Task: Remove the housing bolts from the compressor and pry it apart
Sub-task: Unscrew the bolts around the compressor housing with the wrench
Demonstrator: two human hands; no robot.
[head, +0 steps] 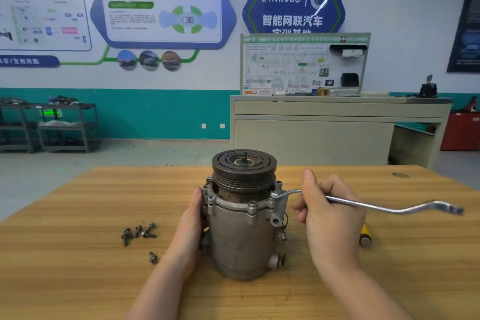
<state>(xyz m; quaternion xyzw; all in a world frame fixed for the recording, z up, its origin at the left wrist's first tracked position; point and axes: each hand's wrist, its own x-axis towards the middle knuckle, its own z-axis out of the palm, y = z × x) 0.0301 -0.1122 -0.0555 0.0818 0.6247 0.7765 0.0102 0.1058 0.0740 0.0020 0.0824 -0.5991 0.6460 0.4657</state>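
The compressor [244, 218] stood upright on the wooden counter [78, 280], pulley end up, near the front edge and between both hands. The left hand [191, 226] pressed against the housing's left side, fingers largely hidden behind the body, so its grip could not be told for certain; it appeared to wrap the casing. The right hand [330, 213] pinched the shank of an offset ring wrench [376, 206], whose ring end sat on a flange bolt [274, 194] at the housing's upper right. Five removed bolts [139, 232] lay loose on the counter to the left, one apart from the cluster. A yellow-handled tool [365, 235] lay behind the right hand.

Hazards, as judged:
- The right hand's grip sat close to the ring end, giving little leverage; the ring could slip off and round the bolt head.
- A sudden release could tip the upright compressor, steadied by one hand only.
- Loose bolts could roll off the counter.
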